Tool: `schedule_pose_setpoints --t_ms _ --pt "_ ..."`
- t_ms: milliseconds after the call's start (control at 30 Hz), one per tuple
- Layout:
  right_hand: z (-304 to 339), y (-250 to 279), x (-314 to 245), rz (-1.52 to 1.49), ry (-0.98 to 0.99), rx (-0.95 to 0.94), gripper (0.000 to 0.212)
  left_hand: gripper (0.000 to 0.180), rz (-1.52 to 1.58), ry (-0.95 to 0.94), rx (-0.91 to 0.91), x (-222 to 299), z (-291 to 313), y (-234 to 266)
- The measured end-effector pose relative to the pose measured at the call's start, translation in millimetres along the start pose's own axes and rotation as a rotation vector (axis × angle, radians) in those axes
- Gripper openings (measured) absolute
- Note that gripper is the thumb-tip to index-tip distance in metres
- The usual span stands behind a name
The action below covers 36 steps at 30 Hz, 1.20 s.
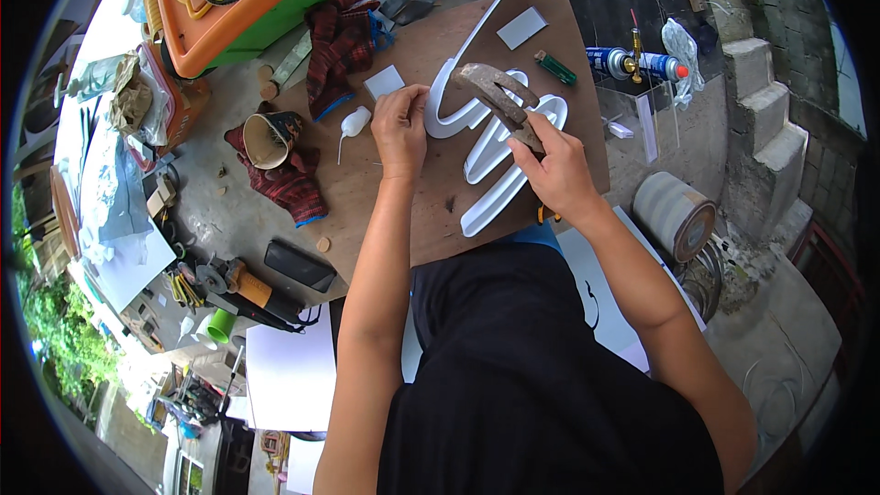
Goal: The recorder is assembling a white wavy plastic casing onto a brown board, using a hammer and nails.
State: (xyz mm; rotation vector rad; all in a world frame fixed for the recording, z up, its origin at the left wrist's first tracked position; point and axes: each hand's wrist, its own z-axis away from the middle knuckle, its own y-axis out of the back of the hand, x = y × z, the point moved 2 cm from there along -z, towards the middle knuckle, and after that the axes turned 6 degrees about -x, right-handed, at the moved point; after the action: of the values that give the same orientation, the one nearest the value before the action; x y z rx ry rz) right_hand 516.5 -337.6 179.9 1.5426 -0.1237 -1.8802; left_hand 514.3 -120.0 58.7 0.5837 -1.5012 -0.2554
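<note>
In front of me on a brown board (440, 197) lie white curved strip-walled shapes (490, 206), like outlines of letters. A long white strip (490, 18) rises from the left-hand shape toward the far edge. My left hand (401, 128) is closed, its fingertips pinching the edge of this strip's curved lower part. My right hand (557, 170) is wrapped round a rusty, curved metal tool (495, 96) with two arms, held above the white shapes. Its exact kind is unclear. Beside my left hand lies a small white bottle (356, 121) with a thin spout.
Small white plates (522, 28) and a green object (555, 68) lie on the board. To the left are dark red gloves (275, 179), a cup (269, 142), a black phone-like slab (300, 264) and an orange-green box (247, 9). Blue canisters (607, 61) with a brass torch head lie right.
</note>
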Motion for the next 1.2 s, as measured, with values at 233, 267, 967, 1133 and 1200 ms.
schedule_pose_setpoints --t_ms 233,267,967,1133,1200 --pt "-4.0 -2.6 2.4 0.023 0.01 -0.017 0.035 0.008 -0.021 -0.007 -0.021 -0.8 -0.2 -0.1" --pt "-4.2 -3.6 3.0 0.031 0.027 -0.02 0.035 0.009 -0.034 0.015 -0.038 -0.8 -0.2 -0.1" --pt "-15.8 -23.9 -9.5 0.207 0.149 -0.088 0.039 0.015 -0.09 -0.04 -0.016 -1.9 0.0 -1.7" --pt "-18.9 -29.1 -3.9 0.236 0.142 -0.113 0.036 0.018 -0.082 -0.038 -0.016 -3.4 0.7 -1.8" --pt "-18.1 -27.9 -5.4 0.2 0.164 -0.078 0.035 0.019 -0.094 -0.039 -0.019 -2.1 0.6 -1.5"
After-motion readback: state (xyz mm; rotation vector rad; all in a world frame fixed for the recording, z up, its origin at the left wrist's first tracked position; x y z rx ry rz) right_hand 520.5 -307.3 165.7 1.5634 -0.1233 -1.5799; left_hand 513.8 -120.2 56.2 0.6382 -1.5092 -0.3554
